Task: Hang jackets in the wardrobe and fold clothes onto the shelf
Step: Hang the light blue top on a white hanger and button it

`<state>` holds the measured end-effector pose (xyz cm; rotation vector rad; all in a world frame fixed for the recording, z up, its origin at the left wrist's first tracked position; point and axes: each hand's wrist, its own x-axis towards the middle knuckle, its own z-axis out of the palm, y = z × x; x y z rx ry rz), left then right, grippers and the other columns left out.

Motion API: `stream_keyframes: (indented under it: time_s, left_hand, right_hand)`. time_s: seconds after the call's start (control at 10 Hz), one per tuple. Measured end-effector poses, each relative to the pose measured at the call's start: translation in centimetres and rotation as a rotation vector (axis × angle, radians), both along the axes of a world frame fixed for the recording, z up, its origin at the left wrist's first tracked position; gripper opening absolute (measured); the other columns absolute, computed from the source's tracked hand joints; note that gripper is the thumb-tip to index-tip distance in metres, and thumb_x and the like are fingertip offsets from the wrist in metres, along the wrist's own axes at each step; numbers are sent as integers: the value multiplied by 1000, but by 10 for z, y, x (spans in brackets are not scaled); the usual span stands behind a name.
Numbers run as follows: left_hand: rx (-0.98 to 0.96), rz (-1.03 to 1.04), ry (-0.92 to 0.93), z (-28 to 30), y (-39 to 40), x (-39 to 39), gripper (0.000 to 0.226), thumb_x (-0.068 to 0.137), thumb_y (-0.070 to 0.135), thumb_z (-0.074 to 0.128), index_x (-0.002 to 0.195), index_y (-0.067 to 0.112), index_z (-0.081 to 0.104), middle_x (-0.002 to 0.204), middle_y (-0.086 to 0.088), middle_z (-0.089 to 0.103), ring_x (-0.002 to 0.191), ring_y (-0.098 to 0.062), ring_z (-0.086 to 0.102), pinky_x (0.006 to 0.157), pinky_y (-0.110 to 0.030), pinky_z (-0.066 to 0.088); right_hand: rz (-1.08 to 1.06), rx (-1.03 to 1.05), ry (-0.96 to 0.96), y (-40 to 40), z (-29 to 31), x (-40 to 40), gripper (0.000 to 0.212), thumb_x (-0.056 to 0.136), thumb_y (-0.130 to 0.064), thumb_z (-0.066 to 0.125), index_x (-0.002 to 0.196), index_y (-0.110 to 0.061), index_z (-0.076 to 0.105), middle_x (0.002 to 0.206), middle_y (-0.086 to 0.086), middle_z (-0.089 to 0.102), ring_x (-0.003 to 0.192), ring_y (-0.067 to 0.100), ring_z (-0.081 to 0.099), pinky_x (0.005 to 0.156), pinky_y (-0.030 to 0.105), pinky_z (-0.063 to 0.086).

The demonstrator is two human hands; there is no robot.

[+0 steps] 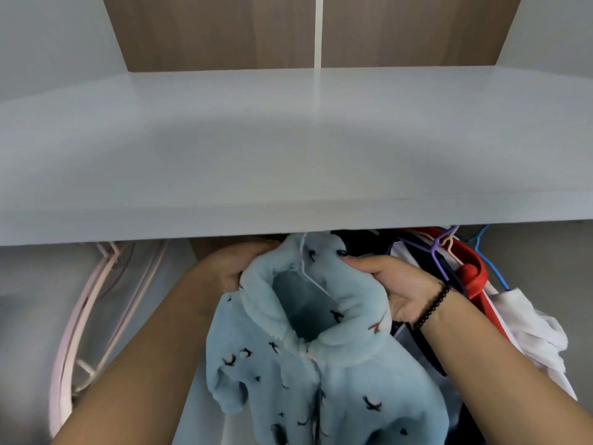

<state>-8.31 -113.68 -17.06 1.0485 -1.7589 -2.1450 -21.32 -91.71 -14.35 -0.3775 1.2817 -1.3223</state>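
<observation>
A fluffy light-blue jacket (308,364) with small dark bird prints hangs just below the white shelf (288,149), on a thin white hanger (309,274) whose hook goes up behind the shelf's front edge. My left hand (232,264) grips the left side of its collar. My right hand (394,284), with a black bead bracelet at the wrist, grips the right side of the collar. The rail itself is hidden by the shelf.
To the right hang other clothes on a red hanger (471,274), a purple hanger (439,248) and a blue hanger (491,261), with white cloth (536,329) beside them. Pale pink hangers (80,316) hang at the left. The wardrobe's brown back panel (224,30) rises above the shelf.
</observation>
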Motion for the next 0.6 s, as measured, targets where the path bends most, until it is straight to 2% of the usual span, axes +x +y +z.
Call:
stream_keyframes:
  time_s: [0.1,0.2,0.3,0.4,0.5,0.6]
  left_hand:
    - [-35,231,-137,-14,-9,4,36,99,17,50,127,-4,56,135,-24,54,104,-33,67,62,-31,51]
    - [-129,443,-240,-51,-31,12,40,97,10,53,134,-6,50,138,-23,53,125,-38,53,67,-31,46]
    - [-390,529,-309,-55,-32,5,28,97,13,53,114,-9,62,122,-27,62,115,-40,58,72,-33,42]
    - [-593,629,-97,-48,-19,0,24,93,16,56,97,-8,57,101,-31,64,98,-39,63,81,-48,47]
    - [-672,685,200,-53,21,6,30,89,15,65,109,1,48,105,-17,55,93,-20,57,85,-37,50]
    - [-820,550,182,-78,59,6,49,82,10,73,120,15,42,120,-6,43,108,-11,46,88,-7,38]
  right_hand:
    - [-153,36,-160,-5,-19,-6,43,95,-21,44,80,5,75,82,20,71,72,28,70,64,33,58]
    - [-122,201,-90,3,-44,5,32,94,-5,39,88,9,66,82,23,66,70,32,67,64,35,58]
    - [-148,249,520,1,-45,10,12,91,-6,52,88,-5,64,83,13,67,73,24,62,68,30,50]
    - [-125,160,1271,0,-26,12,16,86,-19,61,101,-24,61,93,-1,59,84,15,57,68,15,38]
    - [-206,-99,1548,-8,-16,20,16,83,-11,63,99,-14,66,96,0,56,83,14,55,72,12,40]
    - [-47,-111,1565,-37,-13,27,7,86,-14,58,89,-14,52,91,6,56,82,21,54,69,28,40]
